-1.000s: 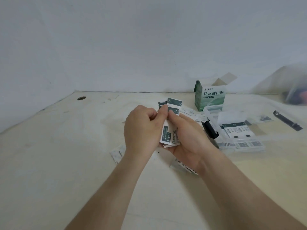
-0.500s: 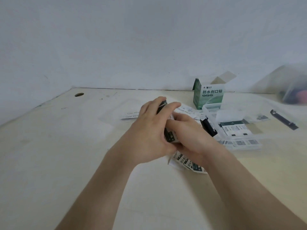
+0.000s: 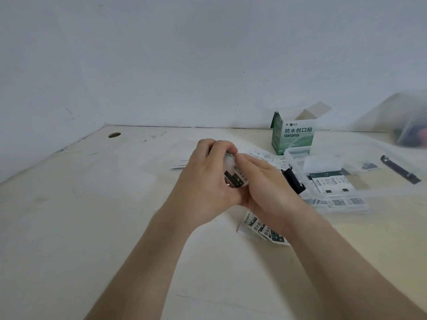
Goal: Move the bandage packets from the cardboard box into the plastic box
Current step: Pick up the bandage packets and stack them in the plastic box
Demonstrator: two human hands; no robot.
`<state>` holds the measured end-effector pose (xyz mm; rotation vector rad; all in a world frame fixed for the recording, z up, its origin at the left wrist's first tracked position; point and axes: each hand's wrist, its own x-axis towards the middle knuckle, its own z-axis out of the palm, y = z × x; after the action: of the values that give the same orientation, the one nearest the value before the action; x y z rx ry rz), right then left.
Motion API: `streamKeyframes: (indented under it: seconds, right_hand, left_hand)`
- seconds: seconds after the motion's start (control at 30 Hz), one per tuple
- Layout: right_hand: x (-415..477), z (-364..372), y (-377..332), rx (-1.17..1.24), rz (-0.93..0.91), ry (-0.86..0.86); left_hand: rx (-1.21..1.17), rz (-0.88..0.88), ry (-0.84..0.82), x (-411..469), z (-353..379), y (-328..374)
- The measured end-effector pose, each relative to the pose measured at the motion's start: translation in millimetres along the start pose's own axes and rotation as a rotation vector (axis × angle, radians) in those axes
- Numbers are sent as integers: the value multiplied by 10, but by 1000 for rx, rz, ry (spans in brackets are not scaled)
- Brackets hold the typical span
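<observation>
Left hand (image 3: 208, 181), right hand (image 3: 265, 188) together, both curled round bandage packets (image 3: 235, 179)

Pale table (image 3: 92, 227) w/ hole (image 3: 114, 135), black strip (image 3: 399, 169) rt, white wall (image 3: 184, 54)
</observation>
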<state>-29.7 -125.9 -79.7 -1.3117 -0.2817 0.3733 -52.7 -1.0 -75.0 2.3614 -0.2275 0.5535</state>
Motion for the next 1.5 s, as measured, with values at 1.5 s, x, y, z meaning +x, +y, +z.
streamKeyframes:
  seconds: [1.5]
  right_hand:
    - [-194,-32,-348,-21,24,-118]
  left_hand:
    - [-346,54,-305,-38,-336,91]
